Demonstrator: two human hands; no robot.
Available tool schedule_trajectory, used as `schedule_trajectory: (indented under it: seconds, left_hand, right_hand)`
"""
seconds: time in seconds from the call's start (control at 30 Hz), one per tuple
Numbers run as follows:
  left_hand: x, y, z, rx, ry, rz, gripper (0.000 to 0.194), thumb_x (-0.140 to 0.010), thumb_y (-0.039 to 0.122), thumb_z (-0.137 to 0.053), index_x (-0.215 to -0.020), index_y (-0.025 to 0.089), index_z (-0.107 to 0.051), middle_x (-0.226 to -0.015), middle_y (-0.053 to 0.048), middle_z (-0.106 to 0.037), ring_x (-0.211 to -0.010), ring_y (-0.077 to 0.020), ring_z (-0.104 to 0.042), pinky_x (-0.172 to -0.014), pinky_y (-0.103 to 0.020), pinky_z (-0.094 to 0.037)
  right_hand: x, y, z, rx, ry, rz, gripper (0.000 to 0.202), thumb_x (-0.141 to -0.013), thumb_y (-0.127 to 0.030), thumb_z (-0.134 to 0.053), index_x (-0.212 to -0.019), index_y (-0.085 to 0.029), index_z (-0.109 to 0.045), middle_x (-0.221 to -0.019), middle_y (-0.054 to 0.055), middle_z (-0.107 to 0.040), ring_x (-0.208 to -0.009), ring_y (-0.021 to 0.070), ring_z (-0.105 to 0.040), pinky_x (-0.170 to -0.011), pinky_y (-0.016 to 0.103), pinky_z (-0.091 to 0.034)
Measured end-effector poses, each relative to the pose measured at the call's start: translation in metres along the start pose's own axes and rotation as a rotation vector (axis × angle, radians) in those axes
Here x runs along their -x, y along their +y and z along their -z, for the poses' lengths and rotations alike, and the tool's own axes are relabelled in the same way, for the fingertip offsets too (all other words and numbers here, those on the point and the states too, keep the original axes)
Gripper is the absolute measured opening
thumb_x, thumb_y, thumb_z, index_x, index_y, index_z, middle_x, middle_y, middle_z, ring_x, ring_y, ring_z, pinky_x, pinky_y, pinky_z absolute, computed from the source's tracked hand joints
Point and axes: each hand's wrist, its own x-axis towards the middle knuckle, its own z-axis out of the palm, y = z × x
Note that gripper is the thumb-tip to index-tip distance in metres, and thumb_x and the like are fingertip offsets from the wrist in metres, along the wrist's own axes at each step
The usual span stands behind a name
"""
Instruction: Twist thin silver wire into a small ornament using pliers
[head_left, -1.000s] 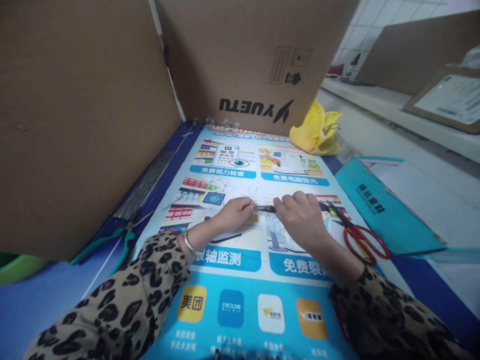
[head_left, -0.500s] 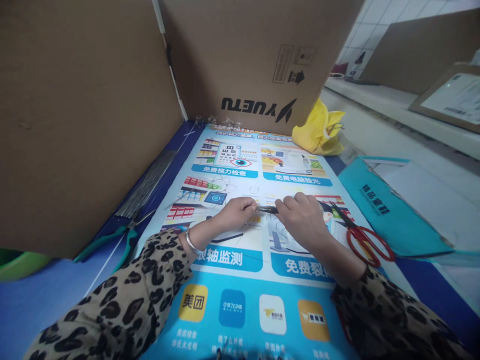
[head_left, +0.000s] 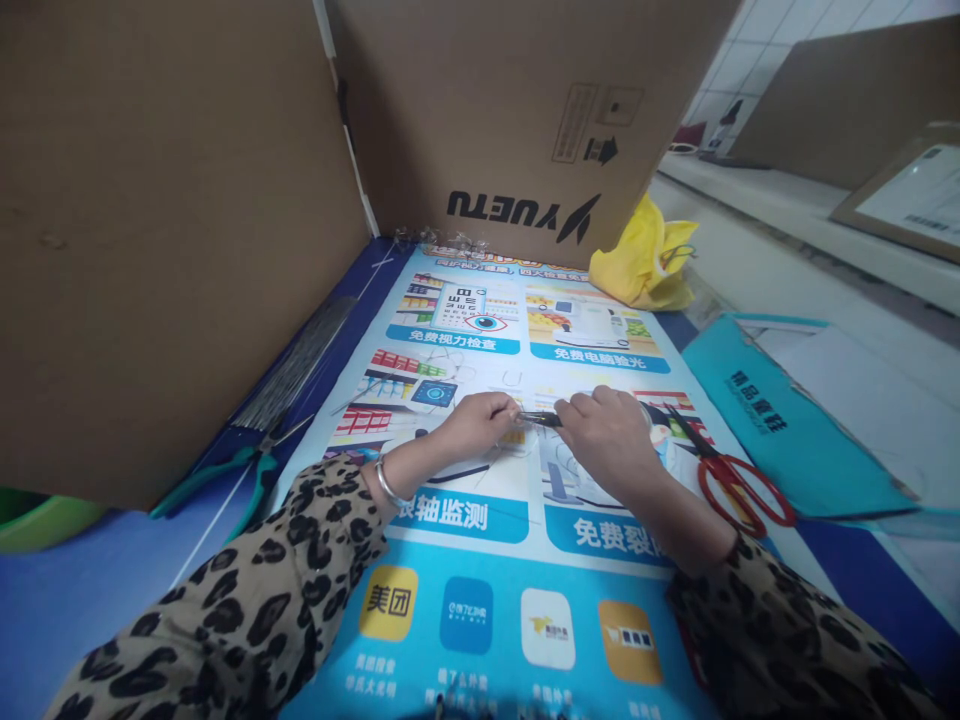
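Note:
Over the middle of the printed poster, my left hand [head_left: 478, 425] is closed in a pinch on a thin wire [head_left: 519, 411], most of which my fingers hide. My right hand [head_left: 609, 437] wraps round a pair of pliers [head_left: 541, 419], their dark narrow jaws pointing left. The jaw tips meet the wire at my left fingertips; whether they clamp it is too small to tell. Loose bent wire [head_left: 512, 379] lies on the poster just beyond my hands. Red-handled scissors [head_left: 742, 492] rest to the right of my right forearm.
Teal-handled pliers [head_left: 262, 470] and a bundle of straight wires [head_left: 300, 365] lie at left, near a green container [head_left: 49, 520]. Cardboard [head_left: 517, 120] walls the back and left. Small bent wire pieces [head_left: 457, 242], a yellow bag [head_left: 645, 265] and a teal box [head_left: 780, 420] stand around the poster [head_left: 420, 690].
The view has shifted slightly, so surroundings sit a little differently in frame. Both hands keep nearly the same pose, with the pliers still against the wire at my left fingertips.

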Motion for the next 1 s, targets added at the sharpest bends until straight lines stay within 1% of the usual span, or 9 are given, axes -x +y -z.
schedule_trajectory:
  seconds: [0.33,0.6,0.83,1.0]
  left_hand:
    - [-0.0005,-0.0016,-0.0004,-0.019,0.0,-0.003,0.026,-0.08,0.029,-0.039,-0.066,0.016,-0.056,-0.062,0.001,-0.054,-0.063,-0.0124,-0.047,-0.057,-0.023,-0.035]
    - [0.0003,-0.0013,-0.0015,0.017,0.009,0.012,0.024,-0.08,0.026,-0.041,-0.07,0.016,-0.059,-0.067,0.001,-0.059,-0.065,-0.0117,-0.051,-0.059,-0.022,-0.036]
    - [0.0008,-0.0006,-0.0018,0.039,0.013,0.038,0.022,-0.08,0.028,-0.041,-0.066,0.016,-0.054,-0.059,0.002,-0.053,-0.059,-0.0112,-0.048,-0.055,-0.022,-0.035]
    - [0.001,-0.0003,-0.0035,0.075,0.014,0.071,0.022,-0.08,0.03,-0.042,-0.065,0.017,-0.051,-0.056,0.003,-0.051,-0.058,-0.0111,-0.047,-0.055,-0.022,-0.035]
  right_hand:
    - [0.0002,0.0002,-0.0021,-0.062,-0.051,0.003,0.014,-0.083,-0.023,-0.051,-0.078,-0.017,-0.062,-0.072,0.006,-0.062,-0.071,0.0201,-0.044,-0.062,0.032,-0.018]
    - [0.0009,-0.0008,-0.0038,-0.071,-0.052,-0.01,0.016,-0.084,-0.023,-0.05,-0.076,-0.017,-0.062,-0.071,0.006,-0.061,-0.072,0.0202,-0.044,-0.062,0.032,-0.018]
    - [0.0,0.0004,-0.0056,-0.089,-0.089,-0.025,0.015,-0.083,-0.027,-0.052,-0.079,-0.017,-0.062,-0.074,0.006,-0.062,-0.074,0.021,-0.046,-0.063,0.032,-0.02]
    - [0.001,-0.0001,-0.0085,-0.077,-0.071,-0.03,0.017,-0.082,-0.031,-0.054,-0.08,-0.017,-0.063,-0.073,0.007,-0.061,-0.073,0.0207,-0.046,-0.063,0.032,-0.02]
